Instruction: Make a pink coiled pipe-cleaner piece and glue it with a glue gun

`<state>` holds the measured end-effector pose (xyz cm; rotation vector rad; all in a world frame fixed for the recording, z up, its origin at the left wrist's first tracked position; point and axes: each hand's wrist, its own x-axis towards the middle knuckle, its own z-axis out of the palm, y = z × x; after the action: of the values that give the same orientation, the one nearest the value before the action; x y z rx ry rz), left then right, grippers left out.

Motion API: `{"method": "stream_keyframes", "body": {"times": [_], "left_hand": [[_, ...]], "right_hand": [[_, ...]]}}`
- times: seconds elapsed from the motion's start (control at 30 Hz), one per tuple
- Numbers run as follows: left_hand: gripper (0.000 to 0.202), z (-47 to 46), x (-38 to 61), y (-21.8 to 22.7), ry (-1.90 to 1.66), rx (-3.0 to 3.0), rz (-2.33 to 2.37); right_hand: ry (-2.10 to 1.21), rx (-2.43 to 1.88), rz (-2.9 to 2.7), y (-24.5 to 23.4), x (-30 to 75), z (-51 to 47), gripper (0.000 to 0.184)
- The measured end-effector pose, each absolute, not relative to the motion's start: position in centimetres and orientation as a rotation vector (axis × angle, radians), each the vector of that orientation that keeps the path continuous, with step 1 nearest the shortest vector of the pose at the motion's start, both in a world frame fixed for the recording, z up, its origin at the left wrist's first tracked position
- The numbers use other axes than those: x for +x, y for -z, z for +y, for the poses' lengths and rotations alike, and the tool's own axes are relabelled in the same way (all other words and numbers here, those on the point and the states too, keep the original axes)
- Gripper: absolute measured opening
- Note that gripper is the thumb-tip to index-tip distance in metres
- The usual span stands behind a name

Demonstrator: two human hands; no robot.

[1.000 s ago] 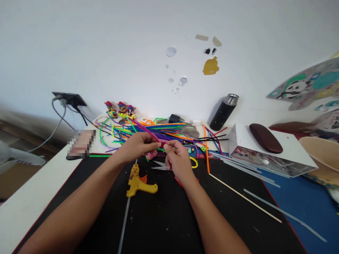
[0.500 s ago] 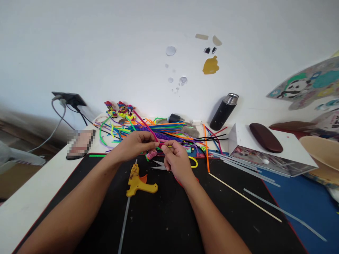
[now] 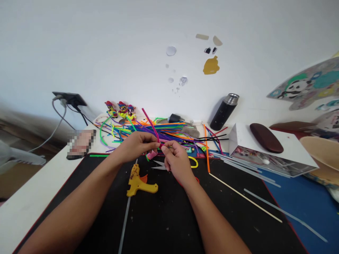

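A magenta pipe cleaner [image 3: 150,121] rises from between my fingertips, its free end up and to the left. My left hand [image 3: 140,144] pinches it from the left; my right hand [image 3: 177,158] pinches its lower end, and the two hands nearly touch. Just below the left fingertips is a small pink piece [image 3: 151,154] with a bit of green; what supports it is hidden. Under my right hand lie scissors [image 3: 194,162] with yellow and red handles, partly covered. A yellow glue gun [image 3: 139,183] with a glue stick in its rear rests on the black mat [image 3: 164,225].
Many coloured pipe cleaners [image 3: 169,127] are heaped behind the hands. Several small figures [image 3: 122,109] stand at the back left, near a phone [image 3: 81,144]. A black flask [image 3: 224,112], a white box [image 3: 272,148] with a brown case [image 3: 266,138], and glue sticks [image 3: 249,169] are on the right.
The pipe cleaner's free end has swung to the right and stands steeper, with a slight bend near the fingers. Both hands have stayed almost in place.
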<state>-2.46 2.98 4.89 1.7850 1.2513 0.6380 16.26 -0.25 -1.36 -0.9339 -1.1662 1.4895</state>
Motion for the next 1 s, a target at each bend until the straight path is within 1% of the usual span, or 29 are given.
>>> {"method": "stream_keyframes", "body": {"times": [0.1,0.27,0.4,0.53,0.67,1.0], "left_hand": [[0.030,3.1,-2.6,-4.8,-0.630,1.820,1.258],[0.031,2.9,-2.7,-5.1,-0.608,1.852,1.260],[0.028,2.7,-2.9,-5.5,-0.539,1.887,1.250],[0.025,2.7,-3.2,-5.6,-0.487,1.919,1.245],[0.025,2.9,-3.3,-5.5,-0.445,1.829,1.160],[0.029,2.9,-2.1,-4.5,-0.543,1.762,1.234]], "right_hand": [[-1.480,-0.938,-1.185,1.4,16.3,-0.3,0.027],[-1.477,-0.939,-1.225,1.4,16.2,-0.2,0.025],[-1.486,-0.929,-1.242,1.6,16.1,-0.3,0.025],[-1.439,-0.958,-1.318,1.8,16.0,-0.5,0.019],[-1.408,-0.961,-1.387,1.9,16.0,-0.5,0.016],[-1.391,-1.009,-1.295,2.4,16.3,0.0,0.024]]}}
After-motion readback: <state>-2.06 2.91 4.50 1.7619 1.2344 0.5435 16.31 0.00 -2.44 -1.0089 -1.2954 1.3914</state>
